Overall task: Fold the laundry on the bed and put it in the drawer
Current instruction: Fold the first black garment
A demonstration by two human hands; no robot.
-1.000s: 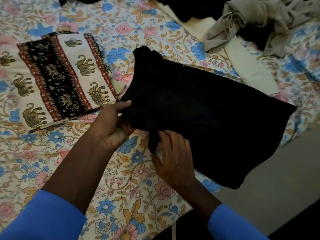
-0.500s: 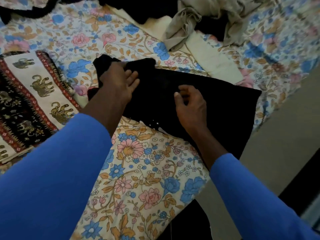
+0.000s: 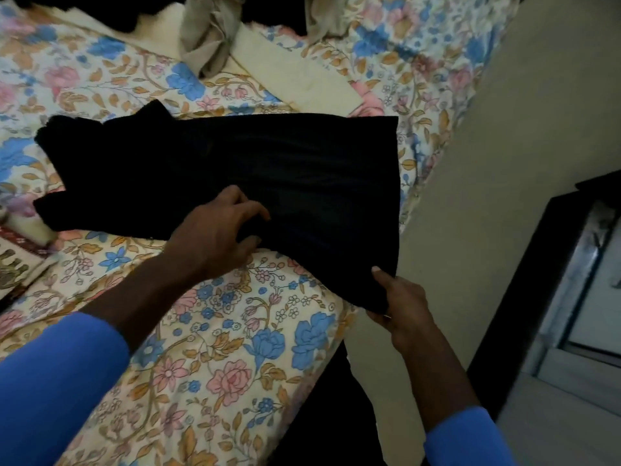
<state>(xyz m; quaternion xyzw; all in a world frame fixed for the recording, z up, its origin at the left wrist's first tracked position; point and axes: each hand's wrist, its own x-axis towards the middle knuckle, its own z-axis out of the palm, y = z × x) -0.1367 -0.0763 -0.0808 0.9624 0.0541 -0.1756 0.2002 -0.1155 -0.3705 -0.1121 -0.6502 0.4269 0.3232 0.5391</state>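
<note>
At the bed's left edge lies a folded elephant-print cloth (image 3: 13,264), only partly in view. Just right of it, the black garment (image 3: 235,163) lies spread across the middle of the floral bedsheet (image 3: 218,348). Its narrow end points toward the left edge and its wide hem reaches the bed's right edge.

Your left hand (image 3: 215,237) sits about midway along the garment's near edge, fingers curled onto the cloth and thumb tucked below, gripping a fold. Your right hand (image 3: 400,307) pinches the near right corner, thumb on top and fingers underneath, where the cloth overhangs the right edge beside the floor (image 3: 504,129). The garment stretches away from both grips toward the far side.

At the far edge lie a crumpled beige garment (image 3: 208,38) and a flat cream cloth (image 3: 295,82), whose end sits just beside the black garment's far edge.
</note>
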